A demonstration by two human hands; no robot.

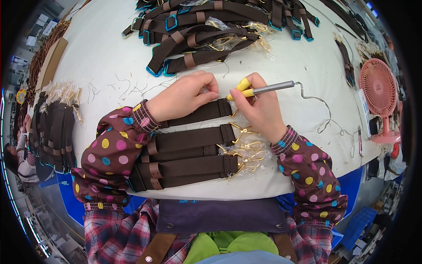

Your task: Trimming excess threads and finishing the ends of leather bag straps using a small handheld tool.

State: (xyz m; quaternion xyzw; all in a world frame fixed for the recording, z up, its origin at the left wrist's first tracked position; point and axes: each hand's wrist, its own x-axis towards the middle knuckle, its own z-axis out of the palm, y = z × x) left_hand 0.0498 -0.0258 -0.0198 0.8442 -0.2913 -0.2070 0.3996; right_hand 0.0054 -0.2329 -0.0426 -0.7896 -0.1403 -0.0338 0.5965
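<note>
My left hand (187, 94) is closed in a pinch just above the stitched end of a dark brown webbing strap (198, 113); whatever its fingertips hold is too small to make out. In my right hand (262, 110) is a corded pen-like tool (274, 87) with a grey shaft and a yellow front part, its tip beside the strap's end. Another yellow piece (243, 84) shows at my right fingers. Nearer to me lie more brown straps (189, 138) side by side, with brown keeper loops (154, 170) and gold clasps (246, 156) partly wrapped in clear plastic.
A heap of brown straps with blue-covered buckles (171, 22) lies at the far side. Another strap bundle (55, 132) hangs over the left edge. Loose threads (125, 86) are scattered on the white tabletop (105, 48). A pink fan (378, 88) and the tool's thin cord (327, 114) are at right.
</note>
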